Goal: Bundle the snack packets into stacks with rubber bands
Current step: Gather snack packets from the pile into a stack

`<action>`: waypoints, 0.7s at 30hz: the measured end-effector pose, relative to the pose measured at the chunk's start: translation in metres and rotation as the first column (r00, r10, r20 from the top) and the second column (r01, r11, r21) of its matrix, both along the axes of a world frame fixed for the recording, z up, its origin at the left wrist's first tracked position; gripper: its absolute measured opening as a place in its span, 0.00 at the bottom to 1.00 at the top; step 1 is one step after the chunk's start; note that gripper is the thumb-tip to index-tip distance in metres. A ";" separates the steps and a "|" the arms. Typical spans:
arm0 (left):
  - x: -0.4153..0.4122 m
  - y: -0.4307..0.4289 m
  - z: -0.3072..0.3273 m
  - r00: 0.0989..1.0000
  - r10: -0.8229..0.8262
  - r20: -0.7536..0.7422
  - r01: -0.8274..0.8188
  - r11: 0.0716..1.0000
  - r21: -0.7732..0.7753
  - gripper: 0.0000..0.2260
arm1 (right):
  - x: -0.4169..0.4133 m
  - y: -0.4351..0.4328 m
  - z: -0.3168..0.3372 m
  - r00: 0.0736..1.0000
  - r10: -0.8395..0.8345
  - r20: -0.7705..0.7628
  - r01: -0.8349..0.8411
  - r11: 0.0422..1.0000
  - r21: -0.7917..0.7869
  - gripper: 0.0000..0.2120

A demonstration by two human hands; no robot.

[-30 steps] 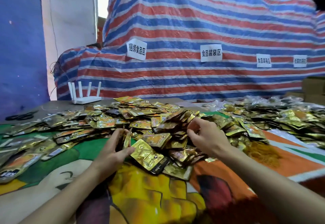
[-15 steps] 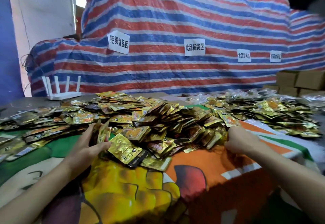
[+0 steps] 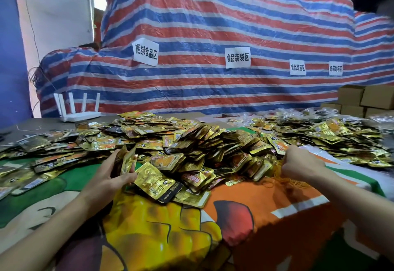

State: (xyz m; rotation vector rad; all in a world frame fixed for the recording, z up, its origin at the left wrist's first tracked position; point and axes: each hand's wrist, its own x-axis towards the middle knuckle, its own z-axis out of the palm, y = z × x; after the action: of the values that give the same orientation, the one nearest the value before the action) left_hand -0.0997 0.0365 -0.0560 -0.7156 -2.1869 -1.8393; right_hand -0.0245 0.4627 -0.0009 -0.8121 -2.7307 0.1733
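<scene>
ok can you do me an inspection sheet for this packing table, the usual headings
surface: table under a cartoon-print cloth.
job's things: gold snack packets heaped mid-table, second heap far right; orange rubber bands at near right.
clutter: white router, far left.
grippers: left hand grips a few upright packets; right hand curled at the bands, hold unclear.
cables: thin wires by the tarp's left edge.
surroundings: striped tarp with paper labels; cardboard boxes at right.
</scene>
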 end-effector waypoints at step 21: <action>0.002 0.001 0.002 1.000 -0.012 -0.021 0.011 1.000 -0.028 0.16 | -0.003 0.000 0.005 0.991 0.123 0.048 -0.124 0.992 0.013 0.06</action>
State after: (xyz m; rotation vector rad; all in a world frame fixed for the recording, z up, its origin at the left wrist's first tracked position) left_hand -0.0981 0.0375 -0.0538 -0.7509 -2.2037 -1.8021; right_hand -0.0275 0.4624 0.0042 -0.6508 -2.8243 0.1600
